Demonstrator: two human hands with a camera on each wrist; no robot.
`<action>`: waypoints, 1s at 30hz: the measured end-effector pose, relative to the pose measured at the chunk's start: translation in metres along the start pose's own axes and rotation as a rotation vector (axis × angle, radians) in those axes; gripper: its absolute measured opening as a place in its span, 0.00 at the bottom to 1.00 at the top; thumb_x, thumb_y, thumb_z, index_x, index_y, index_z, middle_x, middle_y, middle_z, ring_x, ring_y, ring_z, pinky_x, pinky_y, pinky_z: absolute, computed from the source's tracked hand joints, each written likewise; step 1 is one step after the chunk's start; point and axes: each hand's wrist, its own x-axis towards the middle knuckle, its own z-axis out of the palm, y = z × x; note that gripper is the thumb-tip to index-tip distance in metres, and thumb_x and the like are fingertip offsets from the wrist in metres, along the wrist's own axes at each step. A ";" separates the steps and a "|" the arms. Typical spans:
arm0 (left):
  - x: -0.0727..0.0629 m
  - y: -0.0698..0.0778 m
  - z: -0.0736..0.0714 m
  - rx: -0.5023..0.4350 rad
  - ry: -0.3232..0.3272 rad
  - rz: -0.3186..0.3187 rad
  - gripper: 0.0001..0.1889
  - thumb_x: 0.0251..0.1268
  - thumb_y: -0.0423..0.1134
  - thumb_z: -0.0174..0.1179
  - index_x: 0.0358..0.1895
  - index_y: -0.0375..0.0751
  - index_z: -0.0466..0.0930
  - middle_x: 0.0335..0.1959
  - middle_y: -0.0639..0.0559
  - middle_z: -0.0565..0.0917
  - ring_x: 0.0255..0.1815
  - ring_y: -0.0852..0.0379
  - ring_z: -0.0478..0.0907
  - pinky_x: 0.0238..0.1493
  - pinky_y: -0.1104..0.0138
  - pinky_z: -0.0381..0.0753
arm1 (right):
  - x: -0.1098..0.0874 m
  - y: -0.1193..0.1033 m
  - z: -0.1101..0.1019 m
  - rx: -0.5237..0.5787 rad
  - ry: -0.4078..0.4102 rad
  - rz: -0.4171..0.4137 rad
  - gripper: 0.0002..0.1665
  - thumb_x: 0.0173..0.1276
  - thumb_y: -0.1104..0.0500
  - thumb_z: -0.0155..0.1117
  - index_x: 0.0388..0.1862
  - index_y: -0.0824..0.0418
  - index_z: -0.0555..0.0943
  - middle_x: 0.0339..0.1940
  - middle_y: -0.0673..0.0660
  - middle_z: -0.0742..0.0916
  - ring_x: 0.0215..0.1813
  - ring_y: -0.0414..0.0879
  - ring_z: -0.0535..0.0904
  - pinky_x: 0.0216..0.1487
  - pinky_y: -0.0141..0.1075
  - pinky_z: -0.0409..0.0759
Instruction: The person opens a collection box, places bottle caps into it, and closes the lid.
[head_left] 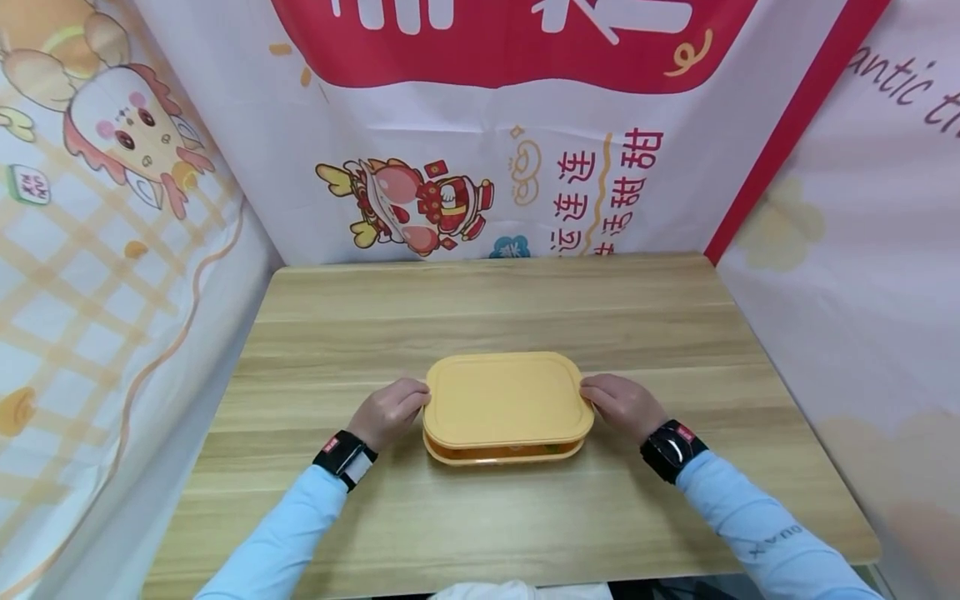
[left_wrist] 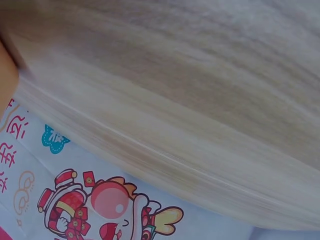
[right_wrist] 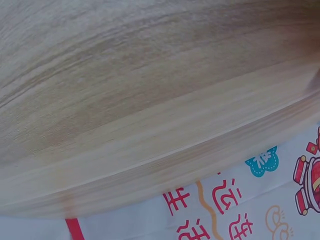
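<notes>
In the head view, a yellow rounded-rectangle lid [head_left: 504,400] lies over a matching yellow storage box [head_left: 510,459]. A dark gap shows between lid and box along the front, where a sliver of orange and a hint of green are visible inside. My left hand [head_left: 388,412] pinches the lid's left edge between thumb and fingers. On the opposite side, my right hand [head_left: 624,404] pinches its right edge. Most of the box is hidden under the lid. The two wrist views show mainly the tabletop and the backdrop.
The box stands on a light wood-grain table [head_left: 480,308], near its middle. Behind the table hangs a printed cloth [head_left: 450,108] with cartoon figures and red lettering. More printed cloth [head_left: 135,292] hangs along the left side, and a pale cloth [head_left: 862,292] on the right.
</notes>
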 end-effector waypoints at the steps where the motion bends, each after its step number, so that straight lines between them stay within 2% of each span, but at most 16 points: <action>1: -0.001 0.000 0.000 0.005 0.001 0.010 0.12 0.70 0.26 0.45 0.34 0.33 0.80 0.36 0.44 0.83 0.38 0.51 0.83 0.42 0.66 0.84 | 0.000 0.000 0.000 -0.002 -0.006 -0.007 0.26 0.81 0.61 0.31 0.40 0.69 0.80 0.38 0.62 0.87 0.40 0.53 0.84 0.40 0.44 0.84; 6: -0.003 0.001 0.001 0.038 -0.004 0.056 0.15 0.71 0.25 0.40 0.35 0.31 0.80 0.36 0.44 0.83 0.38 0.51 0.83 0.43 0.65 0.84 | 0.000 0.000 0.001 -0.016 -0.023 -0.036 0.25 0.81 0.62 0.32 0.39 0.68 0.80 0.39 0.60 0.87 0.41 0.51 0.84 0.42 0.42 0.84; 14: -0.004 0.002 0.003 0.083 -0.047 0.094 0.10 0.62 0.22 0.48 0.37 0.29 0.80 0.37 0.43 0.82 0.41 0.50 0.82 0.47 0.64 0.83 | -0.004 0.000 0.004 -0.022 -0.049 -0.068 0.26 0.80 0.65 0.30 0.38 0.68 0.80 0.39 0.60 0.86 0.40 0.51 0.84 0.42 0.40 0.84; 22: -0.006 0.001 0.004 0.105 -0.073 0.096 0.12 0.66 0.22 0.44 0.37 0.30 0.80 0.37 0.43 0.82 0.41 0.50 0.82 0.47 0.65 0.83 | -0.006 0.001 0.009 -0.059 -0.061 -0.080 0.27 0.80 0.64 0.29 0.39 0.67 0.80 0.39 0.59 0.86 0.40 0.49 0.84 0.42 0.39 0.84; 30: -0.009 0.005 0.001 0.121 -0.099 0.096 0.12 0.67 0.22 0.43 0.38 0.29 0.79 0.38 0.43 0.82 0.42 0.50 0.82 0.49 0.65 0.82 | -0.003 -0.002 0.009 -0.048 -0.059 -0.075 0.26 0.80 0.65 0.30 0.39 0.67 0.80 0.39 0.59 0.86 0.39 0.50 0.84 0.42 0.40 0.84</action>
